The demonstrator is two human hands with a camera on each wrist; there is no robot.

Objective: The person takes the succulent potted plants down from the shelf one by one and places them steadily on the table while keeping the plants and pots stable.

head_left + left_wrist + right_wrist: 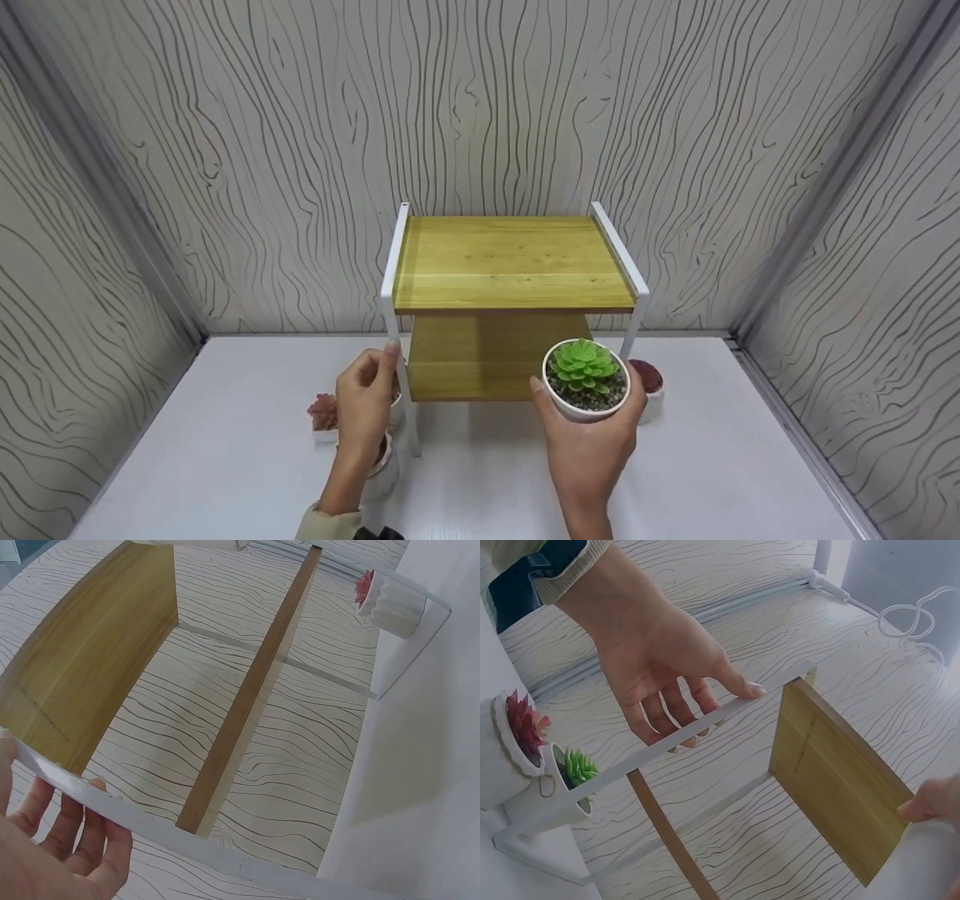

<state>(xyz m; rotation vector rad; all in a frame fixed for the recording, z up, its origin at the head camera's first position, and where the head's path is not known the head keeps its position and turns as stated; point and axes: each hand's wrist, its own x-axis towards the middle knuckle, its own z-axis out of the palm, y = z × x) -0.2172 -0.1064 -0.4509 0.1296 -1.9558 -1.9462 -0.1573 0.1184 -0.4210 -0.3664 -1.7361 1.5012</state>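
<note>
A white two-tier rack with wooden shelves [514, 262] stands at the middle of the table. My left hand [366, 405] grips its left front post, the fingers curled around the white bar [161, 823] in the left wrist view. In front of the rack's right side, my right hand [592, 461] holds a green succulent in a white pot [585, 371]. The pot is upright, above the lower shelf's level. At the right wrist view's edge, the right thumb [930, 799] lies against the white pot [919, 862]. Both shelves carry no pots.
Left of the rack stand several potted succulents, among them a pink one [324, 412], a red one [526, 727] and a green one [577, 767]. A dark red succulent [646, 377] stands to the right. Wood-patterned panels [480, 112] enclose the white table [720, 450].
</note>
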